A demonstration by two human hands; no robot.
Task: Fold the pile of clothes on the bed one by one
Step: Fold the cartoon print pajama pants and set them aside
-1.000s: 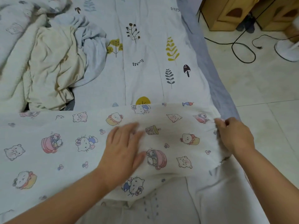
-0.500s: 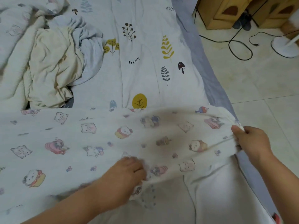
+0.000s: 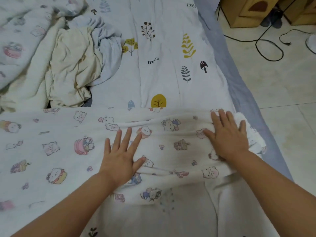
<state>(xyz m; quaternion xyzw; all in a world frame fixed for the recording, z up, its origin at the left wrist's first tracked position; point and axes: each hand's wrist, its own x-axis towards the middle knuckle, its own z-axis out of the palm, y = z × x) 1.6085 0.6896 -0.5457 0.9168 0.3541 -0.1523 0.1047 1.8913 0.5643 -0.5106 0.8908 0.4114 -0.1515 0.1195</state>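
A white garment [image 3: 56,151] printed with cartoon cats lies spread across the near part of the bed, from the left edge to the bed's right side. My left hand [image 3: 121,154] lies flat on its middle with the fingers spread. Near the garment's right end my right hand [image 3: 229,135] presses flat on the cloth, fingers straight. A pile of crumpled clothes [image 3: 71,65], cream and pale blue, sits at the back left of the bed.
The bed sheet [image 3: 162,65] has leaf and mushroom prints and a grey-blue border at its right edge [image 3: 239,79]. Beyond it is tiled floor with black cables [image 3: 266,47], wooden furniture [image 3: 246,11] and a white fan base [image 3: 312,43].
My right hand let go of the garment's right end and now lies flat on it. My left hand released its pinch at the lower edge and moved up, spread flat.
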